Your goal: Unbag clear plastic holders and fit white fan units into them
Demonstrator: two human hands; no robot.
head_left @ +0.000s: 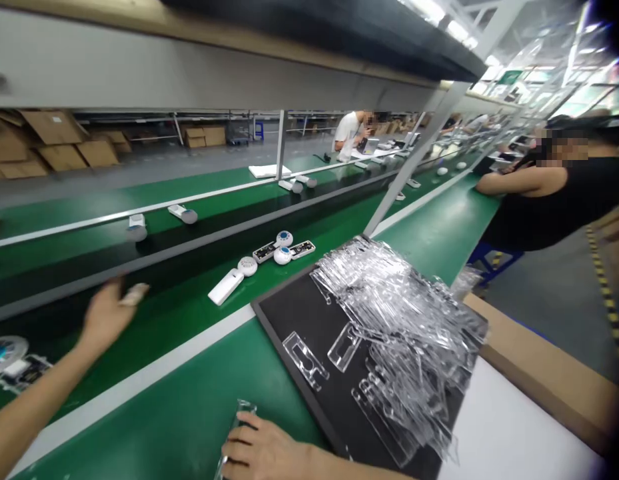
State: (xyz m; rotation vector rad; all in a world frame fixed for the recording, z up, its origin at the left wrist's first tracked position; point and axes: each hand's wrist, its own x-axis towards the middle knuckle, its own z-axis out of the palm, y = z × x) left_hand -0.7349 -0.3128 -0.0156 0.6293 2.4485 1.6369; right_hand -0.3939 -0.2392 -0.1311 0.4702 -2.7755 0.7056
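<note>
My left hand point(106, 317) reaches over the green belt at the left, blurred, and a small pale thing shows at its fingertips, too smeared to name. On the green work surface at the bottom, my right hand point(264, 447) has its fingers over a clear plastic piece point(245, 407). A black tray point(284, 300) to its right holds a large heap of clear plastic pieces point(399, 300). Beyond, on the belt, lie a white handheld unit point(226, 287) and two units with bare circuitry point(302, 249). Another opened unit point(26, 375) lies at the far left.
A slanted metal post point(419, 153) rises behind the tray, under a long overhead shelf point(189, 73). A person in black point(559, 200) sits at the right; another in white point(346, 130) is across the line. A cardboard box point(544, 360) borders the tray's right side.
</note>
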